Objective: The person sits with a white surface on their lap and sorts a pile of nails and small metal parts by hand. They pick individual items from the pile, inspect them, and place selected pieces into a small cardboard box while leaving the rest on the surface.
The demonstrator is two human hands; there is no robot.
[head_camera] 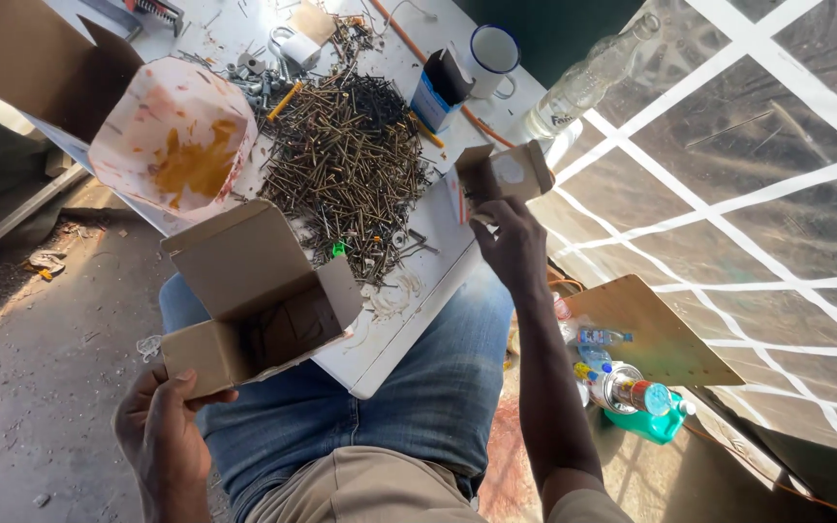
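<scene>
Left hand [162, 426] grips open brown cardboard box [259, 300] by its lower corner, thumb over the edge, fingers curled beneath; box plain, flaps up, resting at the white table [380, 344] edge over the lap; right hand [508, 242] fingers pinched around small opened carton [501, 174], beside the screw pile [351, 160].

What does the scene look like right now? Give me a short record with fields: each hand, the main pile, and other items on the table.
left hand: holds the corner of an open brown cardboard box, dark contents inside
right hand: holds a small open carton above the table edge
main pile: dark screws heaped on the white table
other items: enamel mug, blue carton, clear glass bottle, stained paper container
</scene>
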